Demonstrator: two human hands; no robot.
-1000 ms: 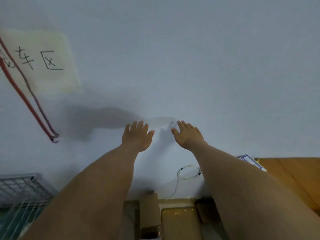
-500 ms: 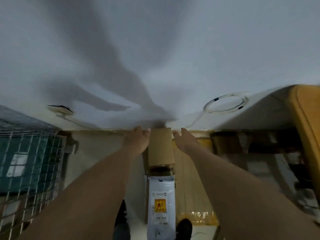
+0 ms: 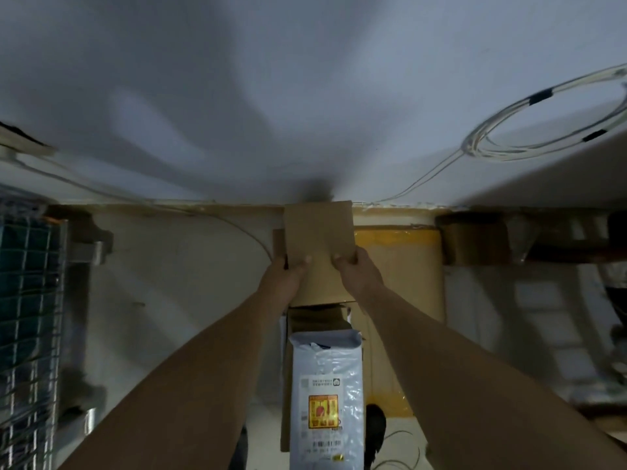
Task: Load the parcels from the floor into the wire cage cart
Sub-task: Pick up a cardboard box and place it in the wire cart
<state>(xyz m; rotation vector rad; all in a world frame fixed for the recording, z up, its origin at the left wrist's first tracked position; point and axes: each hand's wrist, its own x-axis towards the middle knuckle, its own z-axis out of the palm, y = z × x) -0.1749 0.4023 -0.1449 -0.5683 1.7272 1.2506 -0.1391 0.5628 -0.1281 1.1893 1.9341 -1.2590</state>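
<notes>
Head view, looking down past both bare arms: the left hand (image 3: 283, 271) and right hand (image 3: 356, 268) are each clamped on the near end of a small brown box (image 3: 319, 239), thumbs on its top face, fingers wrapped around its side edges. The box's far edge sits right at the line where the floor meets the white wall (image 3: 305, 96). Just to its right lies a big carton (image 3: 400, 276) with yellow tape along its far edge, close beside the box; whether they touch I cannot tell. Nearer the person, in line with the box, a grey mailer (image 3: 327, 395) with a yellow-red label lies on top of more cardboard, between the forearms. The wire cart (image 3: 30, 317) stands along the left edge, its mesh wall upright, something teal behind the wires. Between cart and parcels is a broad strip of bare pale floor (image 3: 176, 283). To the right of the carton the floor is crowded with dark, blurred items I cannot make out. A coil of white cable (image 3: 543, 127) hangs on the wall at upper right, well apart from the hands.
</notes>
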